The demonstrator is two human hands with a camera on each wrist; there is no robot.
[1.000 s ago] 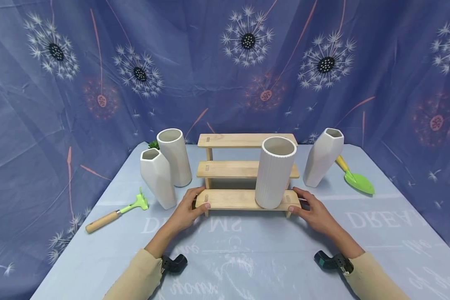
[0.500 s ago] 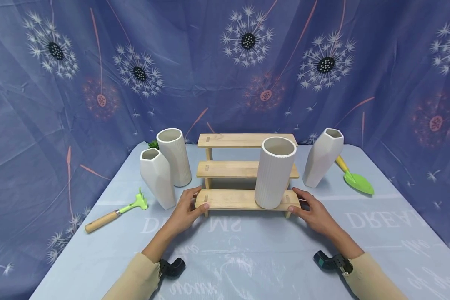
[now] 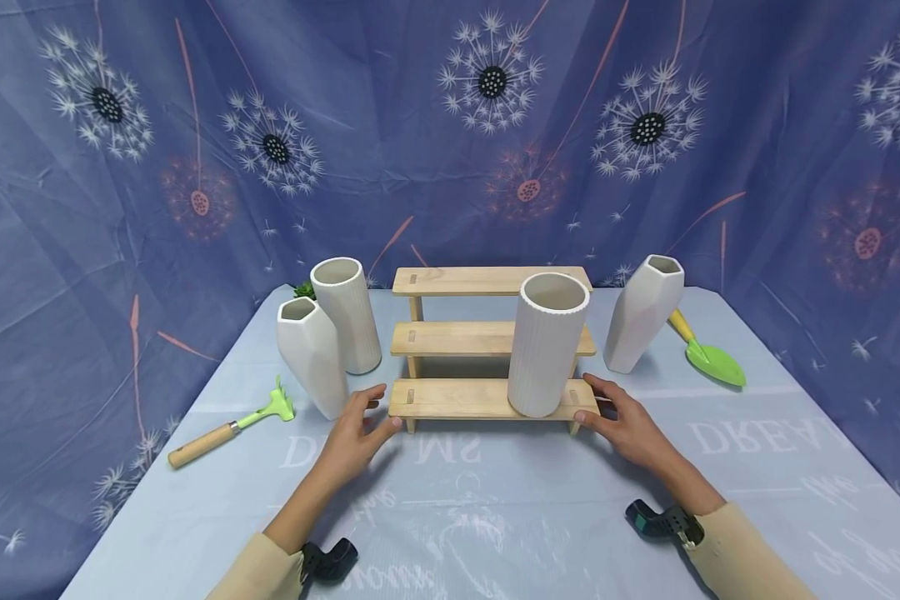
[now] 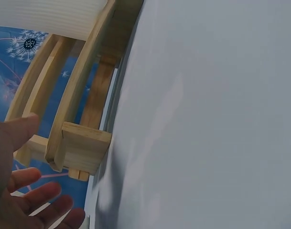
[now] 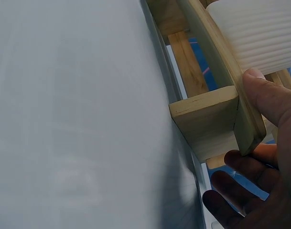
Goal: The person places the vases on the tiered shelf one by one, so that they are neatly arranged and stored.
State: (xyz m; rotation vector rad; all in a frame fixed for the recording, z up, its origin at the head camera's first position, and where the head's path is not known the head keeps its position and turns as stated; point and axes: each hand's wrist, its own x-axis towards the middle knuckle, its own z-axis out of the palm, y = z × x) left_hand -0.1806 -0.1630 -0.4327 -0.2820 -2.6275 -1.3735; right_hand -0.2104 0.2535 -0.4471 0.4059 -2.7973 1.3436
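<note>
A three-tier wooden shelf stand [image 3: 450,398] stands mid-table in the head view. On the right part of its lowest tier a tall ribbed white vase [image 3: 546,358] stands upright. My left hand [image 3: 351,440] is just off the stand's left end, thumb and fingers spread around nothing; the left wrist view shows its fingers [image 4: 42,198] apart from the wood. At the right end, my right hand [image 3: 630,423] holds the lowest shelf board. In the right wrist view its thumb [image 5: 260,88] lies on the board, and its fingers curl around the board's end.
To the left stand a faceted white vase [image 3: 315,358] and a ribbed white vase [image 3: 350,312], with a green plant [image 3: 304,290] behind. A small hand rake [image 3: 232,427] lies at far left. Right of the stand are another faceted vase [image 3: 643,312] and a green trowel [image 3: 714,364].
My left hand has let go of the stand's left end and drawn back left and toward me. The right hand stays on its end; the stand and vase have not moved.
</note>
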